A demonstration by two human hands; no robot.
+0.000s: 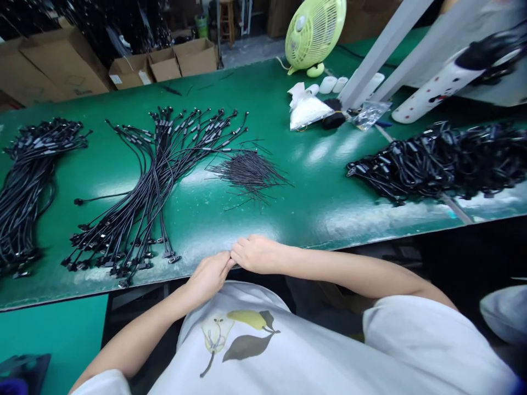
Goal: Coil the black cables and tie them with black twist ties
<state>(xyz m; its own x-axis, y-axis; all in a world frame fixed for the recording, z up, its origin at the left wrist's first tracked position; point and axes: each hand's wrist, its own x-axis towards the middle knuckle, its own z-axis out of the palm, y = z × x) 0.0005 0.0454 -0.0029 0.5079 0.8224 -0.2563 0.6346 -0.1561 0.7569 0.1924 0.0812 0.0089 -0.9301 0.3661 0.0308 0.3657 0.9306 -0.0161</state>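
Observation:
My left hand [209,272] and my right hand [255,253] meet at the front edge of the green table [288,219], close to my body. Fingers on both are curled and pressed together, touching at the tips. Whatever sits between them, if anything, is hidden. Beyond them lies a loose pile of thin black ties [251,171]. To the left of that, a spread bundle of black cables [154,175] with small connectors at both ends crosses in the middle.
A second cable bundle [31,170] lies at the far left, and a heap of coiled black cables [444,159] at the right. Behind stand a green fan [315,33], a white plastic bag [308,112], a spotted white bottle [440,88] and cardboard boxes [195,57].

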